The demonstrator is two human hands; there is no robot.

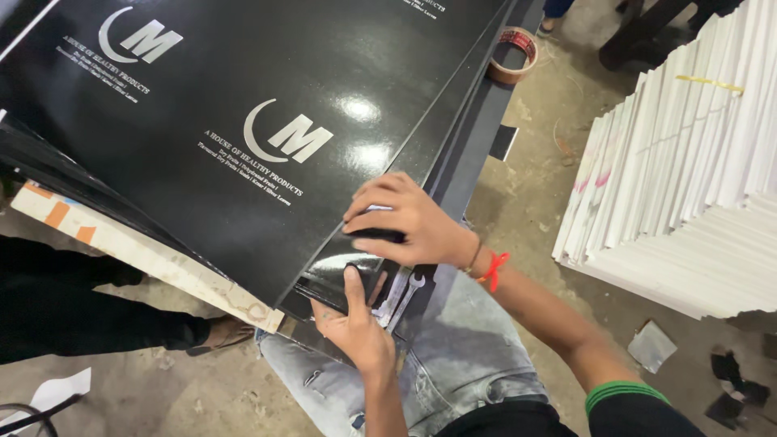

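A stack of glossy black printed sheets [243, 97] lies tilted across a work surface. My right hand [409, 222] rests on the stack's near corner, and its fingers curl over the edge of the top sheets. An orange thread circles that wrist. Just below, my left hand [356, 324] pinches the same corner, thumb on the shiny top face and fingers underneath. A metal spanner [405, 291] lies beside my left hand, partly under the corner.
A roll of brown tape [515, 55] sits at the far table edge. Tall stacks of white boards [688, 178] stand on the floor to the right. A pale wooden board [146, 252] juts out under the sheets. Another person's dark-trousered leg and sandal [218, 333] are at left.
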